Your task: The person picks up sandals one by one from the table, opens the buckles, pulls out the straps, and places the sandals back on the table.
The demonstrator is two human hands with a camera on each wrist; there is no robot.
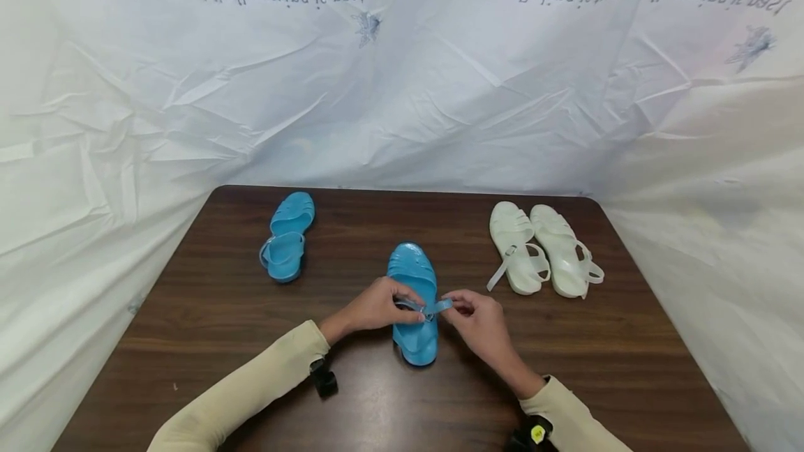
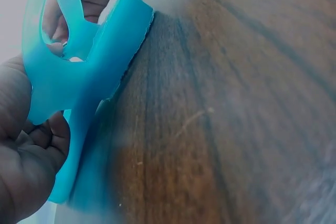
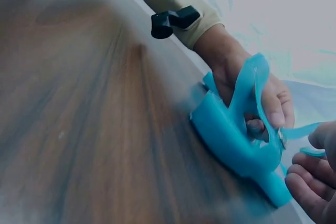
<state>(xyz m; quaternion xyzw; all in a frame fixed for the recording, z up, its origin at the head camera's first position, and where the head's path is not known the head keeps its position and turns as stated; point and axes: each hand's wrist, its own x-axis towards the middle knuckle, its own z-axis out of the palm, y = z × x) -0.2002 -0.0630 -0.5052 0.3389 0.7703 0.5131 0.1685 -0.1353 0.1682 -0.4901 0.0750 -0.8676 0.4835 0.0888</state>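
Note:
A blue jelly sandal [image 1: 411,267] lies sole down at the middle of the table, toe pointing away. My left hand [image 1: 380,304] comes over it from the left, thumb and fingers pinching its ankle strap near the buckle [image 3: 283,138]. From the right, my right hand [image 1: 480,319] pinches the free end of the strap [image 1: 443,305], which runs out past the buckle. The heel part [image 2: 118,43] stands up close to the table in the left wrist view. In the right wrist view, the strap loop [image 3: 257,85] partly covers the left hand.
Another blue sandal [image 1: 292,215] lies at the back left of the dark wooden table [image 1: 188,340]. Two white sandals [image 1: 518,257] lie side by side at the back right, straps loose. White printed sheeting [image 1: 402,110] hangs behind and around the table.

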